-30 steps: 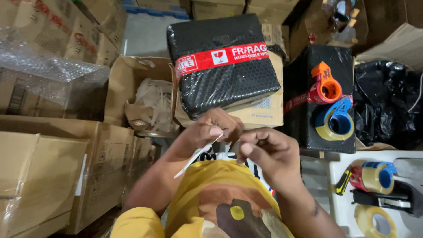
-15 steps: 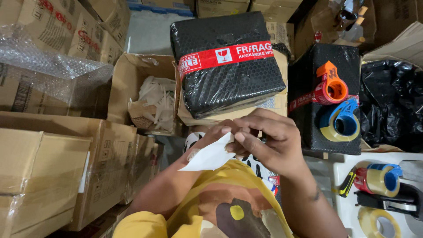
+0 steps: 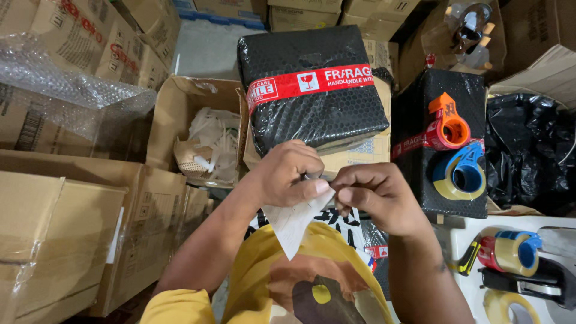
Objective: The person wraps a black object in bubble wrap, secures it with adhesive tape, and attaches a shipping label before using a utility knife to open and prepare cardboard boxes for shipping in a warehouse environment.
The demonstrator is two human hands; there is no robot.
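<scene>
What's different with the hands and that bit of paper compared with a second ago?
The left hand and right hand have closed together; a second ago they were slightly apart. The white paper piece, then a thin strip held edge-on, now hangs broad and pointed below both hands, pinched by each. The black wrapped parcel and tape dispensers stayed put.

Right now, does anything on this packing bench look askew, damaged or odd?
Only the black bubble-wrapped parcel: it sits tilted on a cardboard box, overhanging its edge. Both hands, left hand and right hand, pinch a white paper slip.
</scene>
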